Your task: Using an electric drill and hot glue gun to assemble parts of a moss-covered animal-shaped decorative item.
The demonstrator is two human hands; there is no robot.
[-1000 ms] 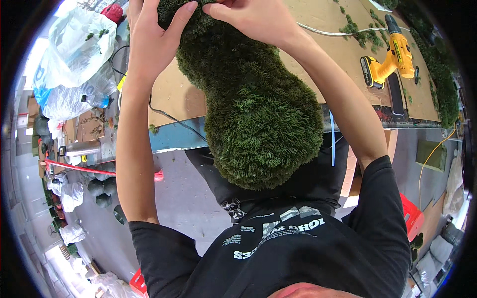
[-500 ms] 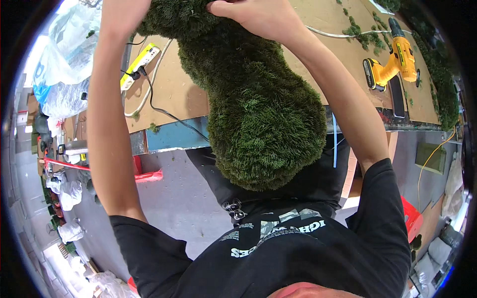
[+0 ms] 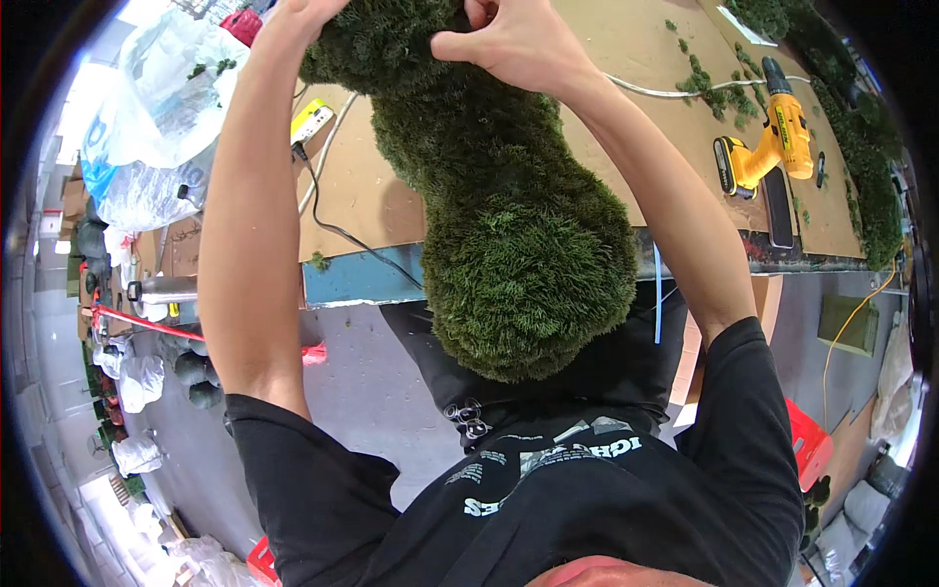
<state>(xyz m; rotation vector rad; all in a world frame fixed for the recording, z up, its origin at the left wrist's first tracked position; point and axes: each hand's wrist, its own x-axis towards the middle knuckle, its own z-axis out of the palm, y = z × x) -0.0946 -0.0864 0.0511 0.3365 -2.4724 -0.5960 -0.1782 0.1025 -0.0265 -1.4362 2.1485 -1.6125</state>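
A large dark-green shape of artificial moss-like foliage (image 3: 533, 264) lies across the bench's front edge, its rounded end hanging toward my lap. Its narrower middle leads up to another bushy lump (image 3: 386, 44) at the top edge. My left hand (image 3: 311, 8) is against the left side of that lump, its fingers cut off by the frame. On the right side, my right hand (image 3: 523, 44) has its fingers curled and its thumb against the greenery. Whether a small piece sits between those fingertips is hidden.
Brown cardboard (image 3: 626, 127) covers the bench. A yellow cordless drill (image 3: 773, 137) and a dark flat bar (image 3: 779, 210) lie right, near scattered green sprigs (image 3: 719, 88). At left are a power strip (image 3: 311, 119), its black cable (image 3: 357, 240) and clear plastic bags (image 3: 161, 108).
The foliage shape has shifted slightly right and down. Both hands moved a little right with it, and my right index finger now shows curled above the thumb.
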